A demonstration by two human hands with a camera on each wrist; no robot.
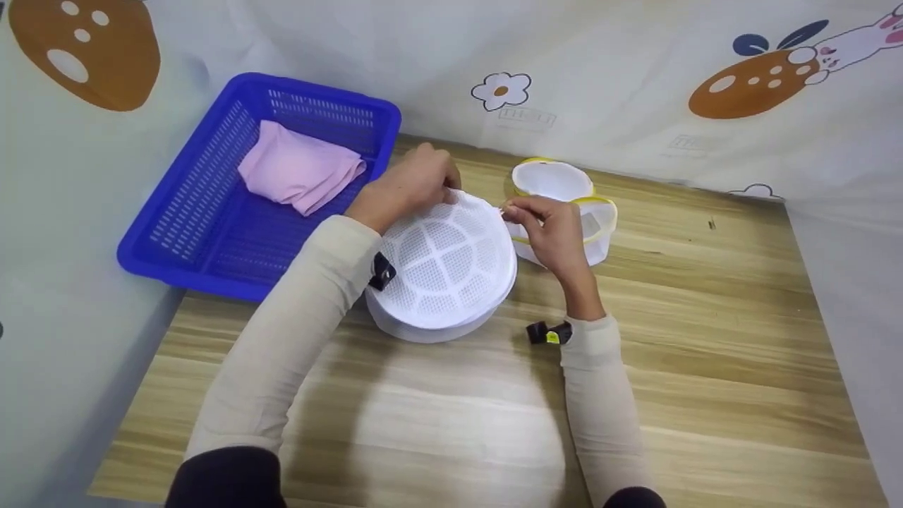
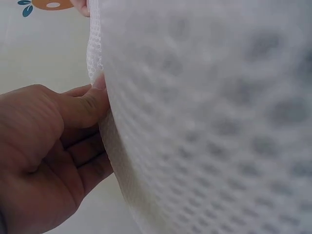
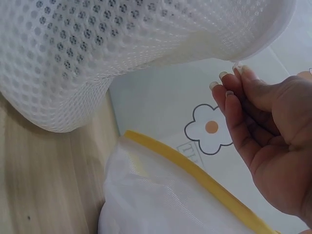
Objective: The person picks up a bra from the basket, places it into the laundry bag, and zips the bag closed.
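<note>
A round white mesh laundry bag (image 1: 458, 300) stands on the table in front of me, its flat meshed top tilted toward the head camera. My left hand (image 1: 416, 180) pinches the bag's far left edge; in the left wrist view, the thumb (image 2: 87, 107) presses the mesh rim against the fingers. At the far right of the rim, my right hand (image 1: 557, 229) pinches a small tab at the bag's edge between thumb and fingertips. From the right wrist, the bag's mesh side (image 3: 87, 48) looks slightly sagging, and the tab is mostly covered by the fingertips.
A blue basket (image 1: 243, 247) with a folded pink cloth (image 1: 300, 166) inside stands at the left. Behind my right hand are two white mesh containers with yellow trim, one at the back (image 1: 554, 182) and one in front (image 1: 601, 219). A printed sheet (image 1: 621, 127) hangs behind the wooden table (image 1: 726, 339).
</note>
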